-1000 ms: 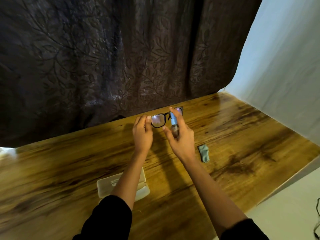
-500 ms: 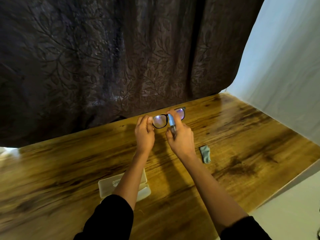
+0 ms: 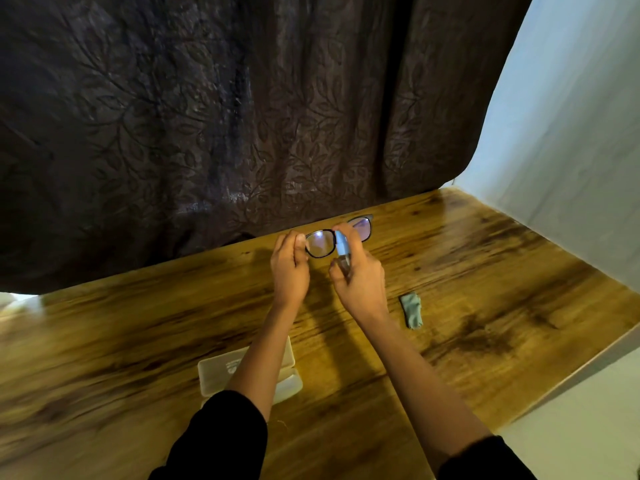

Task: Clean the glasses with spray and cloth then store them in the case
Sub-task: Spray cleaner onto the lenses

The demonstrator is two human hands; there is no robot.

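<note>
Black-framed glasses (image 3: pixel 320 243) are held up above the far side of the wooden table (image 3: pixel 485 306). My left hand (image 3: pixel 289 268) pinches their left end. My right hand (image 3: pixel 360 278) grips a small spray bottle (image 3: pixel 343 249) with a light blue top, its nozzle right in front of the bridge between the lenses. A small folded grey-green cloth (image 3: pixel 411 310) lies on the table to the right of my right wrist. The pale, translucent glasses case (image 3: pixel 221 370) lies open near me, partly hidden under my left forearm.
A dark leaf-patterned curtain (image 3: pixel 242 116) hangs behind the table's far edge. A white wall (image 3: pixel 571 150) runs along the right side. The table's right edge drops to a pale floor (image 3: pixel 588 427).
Both hands with the glasses and spray bottle have shifted slightly; the bottle's top now sits closer to the left lens. Cloth and case lie where they were.
</note>
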